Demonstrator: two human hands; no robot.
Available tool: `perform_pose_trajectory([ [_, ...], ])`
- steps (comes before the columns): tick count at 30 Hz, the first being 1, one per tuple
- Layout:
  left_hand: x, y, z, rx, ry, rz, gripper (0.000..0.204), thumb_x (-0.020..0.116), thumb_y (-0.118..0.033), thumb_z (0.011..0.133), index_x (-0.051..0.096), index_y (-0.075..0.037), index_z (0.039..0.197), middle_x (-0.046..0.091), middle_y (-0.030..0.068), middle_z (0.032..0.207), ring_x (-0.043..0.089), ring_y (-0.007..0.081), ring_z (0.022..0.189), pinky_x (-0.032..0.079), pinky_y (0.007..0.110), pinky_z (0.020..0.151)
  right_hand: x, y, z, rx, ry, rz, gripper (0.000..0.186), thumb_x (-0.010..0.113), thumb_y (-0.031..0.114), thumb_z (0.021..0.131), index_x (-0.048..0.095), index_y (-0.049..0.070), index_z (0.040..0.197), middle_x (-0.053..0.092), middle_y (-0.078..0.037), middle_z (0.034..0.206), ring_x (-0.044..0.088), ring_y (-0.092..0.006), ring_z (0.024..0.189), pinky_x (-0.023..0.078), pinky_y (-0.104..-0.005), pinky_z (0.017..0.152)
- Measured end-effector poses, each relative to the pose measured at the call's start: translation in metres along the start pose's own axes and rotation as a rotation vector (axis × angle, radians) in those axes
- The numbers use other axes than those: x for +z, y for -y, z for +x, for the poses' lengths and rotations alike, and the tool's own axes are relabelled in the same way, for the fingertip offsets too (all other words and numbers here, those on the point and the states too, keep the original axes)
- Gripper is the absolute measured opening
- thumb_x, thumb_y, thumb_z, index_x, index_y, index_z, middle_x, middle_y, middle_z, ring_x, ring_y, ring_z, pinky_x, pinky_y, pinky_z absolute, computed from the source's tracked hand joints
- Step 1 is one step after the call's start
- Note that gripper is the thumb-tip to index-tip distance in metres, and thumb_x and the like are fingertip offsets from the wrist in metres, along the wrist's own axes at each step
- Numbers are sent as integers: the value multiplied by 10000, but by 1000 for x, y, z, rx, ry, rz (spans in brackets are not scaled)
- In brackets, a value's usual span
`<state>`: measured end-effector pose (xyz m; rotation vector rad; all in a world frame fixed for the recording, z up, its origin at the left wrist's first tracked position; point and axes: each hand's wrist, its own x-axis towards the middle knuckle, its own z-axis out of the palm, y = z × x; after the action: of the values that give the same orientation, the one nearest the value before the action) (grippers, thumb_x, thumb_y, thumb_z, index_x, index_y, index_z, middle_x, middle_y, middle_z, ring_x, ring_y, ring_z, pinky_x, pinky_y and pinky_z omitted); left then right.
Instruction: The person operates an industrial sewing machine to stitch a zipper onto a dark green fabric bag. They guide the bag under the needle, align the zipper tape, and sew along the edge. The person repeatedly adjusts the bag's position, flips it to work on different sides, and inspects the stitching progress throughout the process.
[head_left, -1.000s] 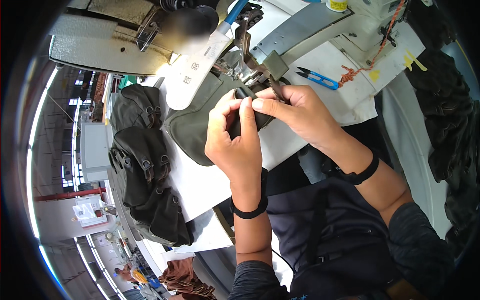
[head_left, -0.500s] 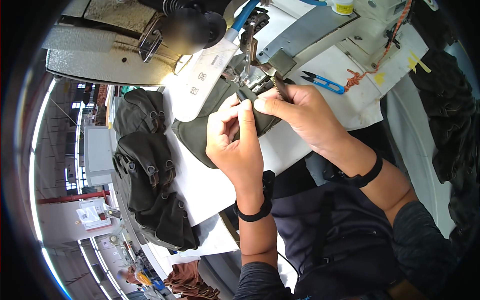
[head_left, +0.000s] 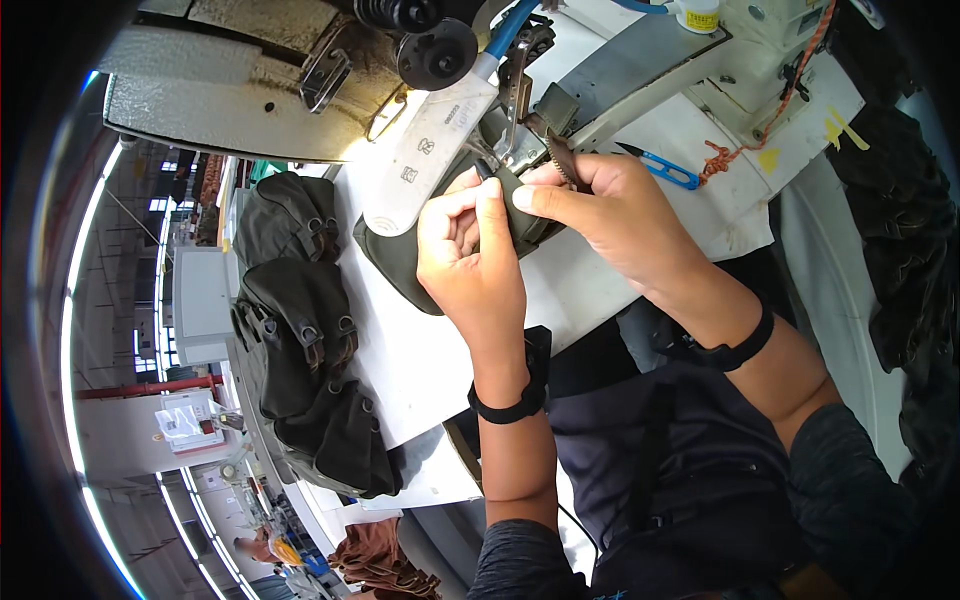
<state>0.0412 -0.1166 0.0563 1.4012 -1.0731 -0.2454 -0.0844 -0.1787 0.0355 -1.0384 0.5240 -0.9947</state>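
Note:
A dark green fabric bag piece (head_left: 400, 262) lies under the sewing machine's presser foot area (head_left: 508, 158), partly hidden by my hands. My left hand (head_left: 472, 245) is closed in a pinch on its near side, with a small black tip (head_left: 484, 170) showing between thumb and fingers; what it belongs to is hidden. Thumb and fingers of my right hand (head_left: 610, 205) pinch the green fabric edge beside a brass-toothed zipper (head_left: 558, 160). Both hands are close together, just in front of the machine's foot.
Several dark green bags (head_left: 300, 330) are piled along the table's left side. Blue thread snips (head_left: 668, 172) lie right of the machine, beside an orange cord (head_left: 718, 160). The machine's long pale arm guard (head_left: 425, 160) hangs over the fabric. A small white bottle (head_left: 698, 14) stands at the back.
Hands and fabric have moved a little closer to the machine's foot, both pinches kept. My right hand now covers part of the snips' blades. The whole view has shifted slightly.

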Motion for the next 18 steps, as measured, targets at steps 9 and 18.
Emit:
perform_pose_trajectory([
  [9, -7, -3, 24, -1, 80, 59, 177, 722, -53, 1017, 711, 108, 1090, 751, 91, 963, 709, 91, 848, 554, 218, 771, -25, 31, 18, 254, 200, -290, 242, 744, 206, 996, 782, -15, 1086, 699, 42, 939, 570, -27, 872, 454, -234, 799],
  [18, -16, -19, -8, 541, 113, 677, 203, 720, 4, 958, 732, 14, 1160, 735, 198, 1277, 731, 327, 1126, 570, 410, 964, -46, 9, 3, -68, 331, -365, 263, 708, 185, 1012, 734, -14, 1182, 721, -5, 998, 593, -68, 936, 488, -279, 847],
])
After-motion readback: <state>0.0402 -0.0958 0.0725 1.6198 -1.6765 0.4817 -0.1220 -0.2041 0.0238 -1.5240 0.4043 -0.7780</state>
